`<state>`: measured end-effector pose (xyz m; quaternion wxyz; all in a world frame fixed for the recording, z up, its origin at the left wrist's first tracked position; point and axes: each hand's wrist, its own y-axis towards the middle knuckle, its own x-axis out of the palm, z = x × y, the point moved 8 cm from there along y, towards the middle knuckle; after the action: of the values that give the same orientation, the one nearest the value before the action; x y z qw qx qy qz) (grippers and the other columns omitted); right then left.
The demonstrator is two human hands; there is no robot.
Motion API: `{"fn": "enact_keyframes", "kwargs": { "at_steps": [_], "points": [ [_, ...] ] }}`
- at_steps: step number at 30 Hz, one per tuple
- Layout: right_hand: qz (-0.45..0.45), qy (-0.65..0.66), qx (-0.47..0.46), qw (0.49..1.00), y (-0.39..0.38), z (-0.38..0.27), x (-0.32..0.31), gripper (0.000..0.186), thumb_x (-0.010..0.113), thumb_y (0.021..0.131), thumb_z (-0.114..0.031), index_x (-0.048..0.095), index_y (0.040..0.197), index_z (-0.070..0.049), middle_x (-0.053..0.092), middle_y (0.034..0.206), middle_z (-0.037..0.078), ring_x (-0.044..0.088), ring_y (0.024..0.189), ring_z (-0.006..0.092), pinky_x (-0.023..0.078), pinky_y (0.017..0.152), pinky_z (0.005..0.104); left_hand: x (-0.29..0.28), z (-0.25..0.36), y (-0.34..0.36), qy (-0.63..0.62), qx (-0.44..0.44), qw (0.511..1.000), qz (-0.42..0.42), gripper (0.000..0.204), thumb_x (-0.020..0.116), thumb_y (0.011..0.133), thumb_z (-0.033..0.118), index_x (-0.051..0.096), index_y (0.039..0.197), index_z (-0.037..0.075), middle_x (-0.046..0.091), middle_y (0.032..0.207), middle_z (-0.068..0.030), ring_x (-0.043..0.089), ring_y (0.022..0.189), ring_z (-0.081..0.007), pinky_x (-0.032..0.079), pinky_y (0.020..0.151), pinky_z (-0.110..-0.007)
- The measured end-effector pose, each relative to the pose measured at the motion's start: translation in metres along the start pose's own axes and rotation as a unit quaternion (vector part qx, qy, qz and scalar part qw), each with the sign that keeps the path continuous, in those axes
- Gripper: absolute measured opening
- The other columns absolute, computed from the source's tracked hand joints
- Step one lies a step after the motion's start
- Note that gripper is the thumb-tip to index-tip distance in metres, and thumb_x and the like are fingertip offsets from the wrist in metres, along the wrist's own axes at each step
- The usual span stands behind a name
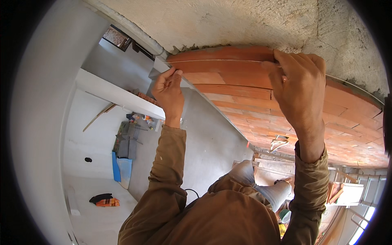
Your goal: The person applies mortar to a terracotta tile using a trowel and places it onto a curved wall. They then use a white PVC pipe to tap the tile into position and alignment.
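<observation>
A thin pale string point(220, 60) runs along the top of an orange-red brick wall point(245, 100), just under the rough plastered surface. Just below the string's left part, my left hand point(168, 94) is raised with thumb and fingers pinched together near the wall's edge; what they hold, if anything, is too small to make out. Farther right, my right hand point(301, 83) is closed at the top course, where the string passes into its fingers and comes out on the other side. Its thumb is slightly blurred and the palm is turned away.
Rough plaster point(253, 20) lies directly above the bricks, with mortar along the joint. Far below is a grey floor point(204, 122). A blue board point(122, 169) and an orange-and-black cloth point(107, 200) are at the left. Planks and a green bucket point(284, 215) are near my legs.
</observation>
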<state>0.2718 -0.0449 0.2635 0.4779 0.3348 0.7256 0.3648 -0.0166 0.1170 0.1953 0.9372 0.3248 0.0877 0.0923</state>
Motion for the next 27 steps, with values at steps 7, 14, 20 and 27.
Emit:
{"fn": "enact_keyframes", "kwargs": {
  "at_steps": [7, 14, 20, 27],
  "points": [
    [0.002, -0.067, -0.045, 0.997, -0.006, -0.004, 0.004, 0.007, 0.066, 0.082, -0.008, 0.065, 0.089, -0.007, 0.062, 0.071, 0.003, 0.063, 0.076, 0.0214, 0.040, 0.090, 0.0461, 0.000, -0.004, -0.002, -0.001, -0.025, 1.000, 0.017, 0.017, 0.071, 0.090, 0.004, 0.069, 0.104, -0.005, 0.070, 0.089, -0.0072, 0.065, 0.080, -0.0108, 0.057, 0.075, -0.026],
    [0.189, -0.118, -0.014, 0.975, -0.048, -0.009, -0.010, 0.029, 0.076, 0.075, -0.010, 0.071, 0.103, -0.011, 0.064, 0.099, -0.003, 0.057, 0.099, 0.0196, 0.029, 0.094, 0.0431, -0.001, -0.009, -0.007, 0.001, -0.039, 0.999, 0.014, 0.019, 0.071, 0.090, 0.002, 0.068, 0.106, -0.007, 0.072, 0.093, -0.0099, 0.066, 0.082, -0.0107, 0.053, 0.075, -0.023],
    [0.160, -0.035, 0.104, 0.981, -0.075, 0.017, 0.013, 0.027, 0.082, 0.079, -0.022, 0.077, 0.105, -0.017, 0.064, 0.096, -0.007, 0.049, 0.101, 0.0175, 0.027, 0.088, 0.0387, 0.004, -0.002, -0.007, 0.017, -0.013, 1.000, -0.010, 0.024, 0.073, 0.089, 0.005, 0.067, 0.109, -0.007, 0.070, 0.095, -0.0101, 0.066, 0.085, -0.0126, 0.056, 0.078, -0.026],
    [0.141, -0.028, 0.139, 0.980, -0.055, 0.015, 0.019, 0.017, 0.082, 0.076, -0.023, 0.077, 0.091, -0.015, 0.062, 0.090, -0.006, 0.048, 0.099, 0.0221, 0.026, 0.087, 0.0440, 0.000, -0.009, -0.006, 0.032, -0.007, 0.999, -0.014, 0.023, 0.074, 0.088, 0.002, 0.066, 0.108, -0.008, 0.070, 0.095, -0.0111, 0.066, 0.086, -0.0133, 0.055, 0.080, -0.025]
  ]
}}
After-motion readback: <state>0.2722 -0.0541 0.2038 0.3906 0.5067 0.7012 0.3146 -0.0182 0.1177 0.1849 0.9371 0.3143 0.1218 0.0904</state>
